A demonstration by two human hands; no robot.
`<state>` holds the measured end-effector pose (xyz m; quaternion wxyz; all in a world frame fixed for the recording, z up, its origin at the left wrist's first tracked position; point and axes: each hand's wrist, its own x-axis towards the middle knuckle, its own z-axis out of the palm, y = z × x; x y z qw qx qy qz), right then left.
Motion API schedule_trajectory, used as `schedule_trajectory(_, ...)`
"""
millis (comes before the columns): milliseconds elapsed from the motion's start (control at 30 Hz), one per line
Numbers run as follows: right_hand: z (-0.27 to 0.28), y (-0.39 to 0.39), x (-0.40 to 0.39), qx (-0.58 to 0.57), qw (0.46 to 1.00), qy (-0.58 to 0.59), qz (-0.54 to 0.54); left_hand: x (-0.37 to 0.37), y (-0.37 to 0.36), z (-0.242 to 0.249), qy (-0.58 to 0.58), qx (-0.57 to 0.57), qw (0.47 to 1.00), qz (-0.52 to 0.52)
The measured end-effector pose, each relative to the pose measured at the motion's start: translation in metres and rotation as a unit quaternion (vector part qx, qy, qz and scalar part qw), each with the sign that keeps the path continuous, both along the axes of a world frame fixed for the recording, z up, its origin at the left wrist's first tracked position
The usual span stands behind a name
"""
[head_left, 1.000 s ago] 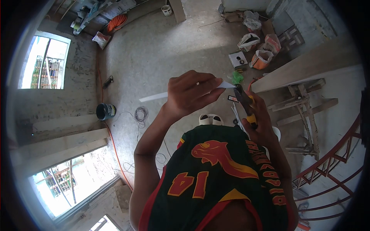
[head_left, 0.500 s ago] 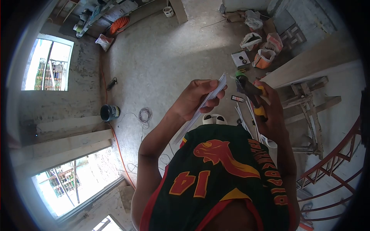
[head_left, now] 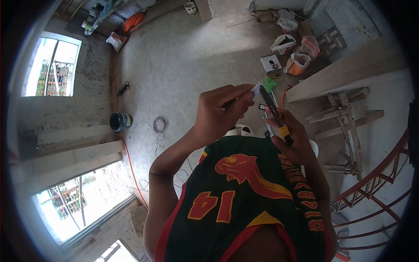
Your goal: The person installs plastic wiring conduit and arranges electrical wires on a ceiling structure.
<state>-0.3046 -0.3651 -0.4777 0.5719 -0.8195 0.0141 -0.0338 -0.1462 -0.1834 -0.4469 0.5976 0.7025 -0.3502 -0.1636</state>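
Observation:
A thin white strip (head_left: 255, 90) is pinched in my left hand (head_left: 222, 109), its end showing past the fingertips. The rest of the strip is mostly hidden behind the hand. My right hand (head_left: 293, 135) is wrapped round pliers or a similar cutting tool (head_left: 271, 105) with dark jaws and yellow-and-black handles. The tool's tip is right beside the end of the strip; whether they touch is unclear. A green object (head_left: 270, 84) lies on the floor beyond the tool's tip.
Bags (head_left: 297, 64) and a white box (head_left: 271, 63) stand at the upper right. A wooden trestle (head_left: 345, 118) and a curved red metal frame (head_left: 375, 180) are on the right. On the left are a dark bucket (head_left: 120, 122), coiled wire (head_left: 160, 125) and an orange cord (head_left: 132, 168).
My left hand has turned, and the strip now points differently, with less of it showing. The tool in my right hand has moved left, its tip now at the strip's end, with its handles closer together.

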Motion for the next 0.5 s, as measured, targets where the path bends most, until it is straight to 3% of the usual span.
schedule_trajectory(500,-0.006,0.017,-0.002,0.006,1.0,0.016,-0.016,-0.012,-0.001,-0.007,-0.109,-0.027,0.993,0.028)
